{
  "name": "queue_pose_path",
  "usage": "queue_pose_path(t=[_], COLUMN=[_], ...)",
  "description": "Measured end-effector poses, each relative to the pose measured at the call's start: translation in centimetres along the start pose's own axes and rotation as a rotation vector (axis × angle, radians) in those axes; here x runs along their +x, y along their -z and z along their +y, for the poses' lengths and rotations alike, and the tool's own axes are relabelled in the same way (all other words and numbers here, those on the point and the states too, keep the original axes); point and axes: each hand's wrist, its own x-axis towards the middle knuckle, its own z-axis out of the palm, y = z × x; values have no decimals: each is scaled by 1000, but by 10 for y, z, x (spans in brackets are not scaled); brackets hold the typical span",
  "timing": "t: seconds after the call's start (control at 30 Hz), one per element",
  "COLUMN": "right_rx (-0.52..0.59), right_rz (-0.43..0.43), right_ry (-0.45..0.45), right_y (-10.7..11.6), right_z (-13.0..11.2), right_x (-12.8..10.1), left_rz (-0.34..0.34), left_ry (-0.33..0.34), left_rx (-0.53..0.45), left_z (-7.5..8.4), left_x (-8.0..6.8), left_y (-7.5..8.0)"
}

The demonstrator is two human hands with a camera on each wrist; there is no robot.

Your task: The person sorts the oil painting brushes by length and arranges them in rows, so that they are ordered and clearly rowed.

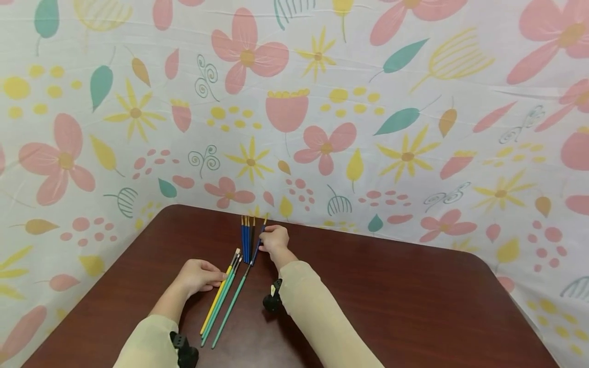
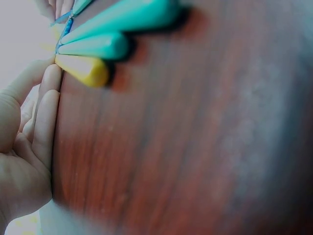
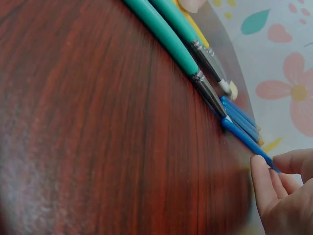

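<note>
Flowered cloth (image 1: 414, 102) in pink, yellow and teal hangs behind and beside a dark brown wooden table (image 1: 391, 301), whose far rounded edge meets the cloth. Paintbrushes lie near the far edge of the table, between the person's two hands. A yellow brush (image 1: 220, 292) and two teal brushes (image 1: 228, 301) lie side by side with their handles pointing toward the person and their bristles away. Just past them, a small bunch of blue brushes (image 1: 246, 238) lies close together, pointing at the cloth.

The left hand (image 1: 199, 276) rests on the table just left of the yellow brush; its fingers are fairly straight and its fingertips (image 2: 49, 78) touch the side of that brush without gripping it. In the left wrist view the rounded handle ends of the yellow and teal brushes lie side by side, just past the fingers.

The right hand (image 1: 274, 239) is at the far edge of the table, just right of the blue bunch. Its thumb and forefinger pinch the thin end of one blue brush (image 3: 247, 142), which lies slanted beside the others, its other end close to the metal collar of a teal brush. Both arms wear light beige sleeves (image 1: 317, 317).
</note>
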Motion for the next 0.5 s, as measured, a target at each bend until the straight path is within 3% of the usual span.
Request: queue_pose_path(t=[0.17, 0.5], right_rx=[1, 26], right_rz=[-54, -245], right_ry=[17, 1], right_y=[7, 14], right_z=[1, 4], right_x=[-4, -16], left_rz=[-6, -1], left_ry=[-5, 6], left_rx=[5, 31], left_z=[1, 3], left_x=[-1, -3], left_y=[-1, 0])
